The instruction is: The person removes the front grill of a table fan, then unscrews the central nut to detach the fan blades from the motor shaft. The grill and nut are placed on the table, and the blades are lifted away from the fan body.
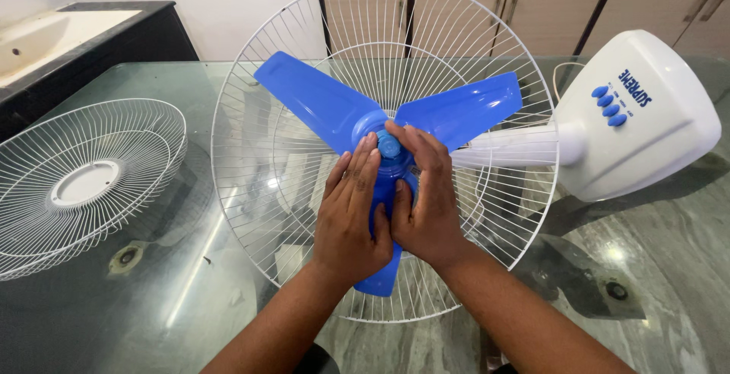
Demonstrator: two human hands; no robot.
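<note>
The fan (426, 123) lies on its back on the glass table (669, 267), its long axis running from the hub at centre to the white base (646, 115) at 3 o'clock. The blue blade (319, 100) faces up inside the rear guard (258, 214), with vanes toward 10, 2 and 6 o'clock. Both hands meet at the hub cap (388, 144): the left hand (351, 210) lies flat, fingers loosely extended over the lower vane; the right hand (427, 203) curls around the cap, gripping it. The loose front guard (84, 184) rests at 9 o'clock, well apart.
</note>
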